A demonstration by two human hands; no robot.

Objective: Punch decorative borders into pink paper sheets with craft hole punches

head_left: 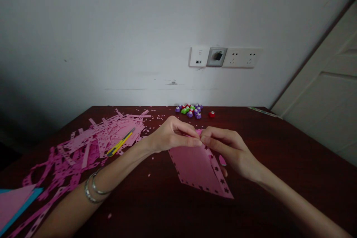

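Note:
A pink sheet of paper (192, 169) with star-shaped holes punched along its edges hangs tilted over the dark table. At its upper edge, my left hand (178, 135) pinches the paper between thumb and fingers. My right hand (231, 148) is closed on the same edge, its fingertips touching those of my left. Along the right side, a punched strip looks partly cut away from the sheet. A small pink piece (222, 160) shows beside my right palm; its kind is unclear.
Pink paper strips and scraps (92, 141) cover the left of the table, with a yellow utility knife (121, 142) on them. Small colourful craft punches, apparently, (191, 110) stand near the wall. Blue and pink sheets (16, 204) lie front left; a patterned strip (264, 112) lies back right.

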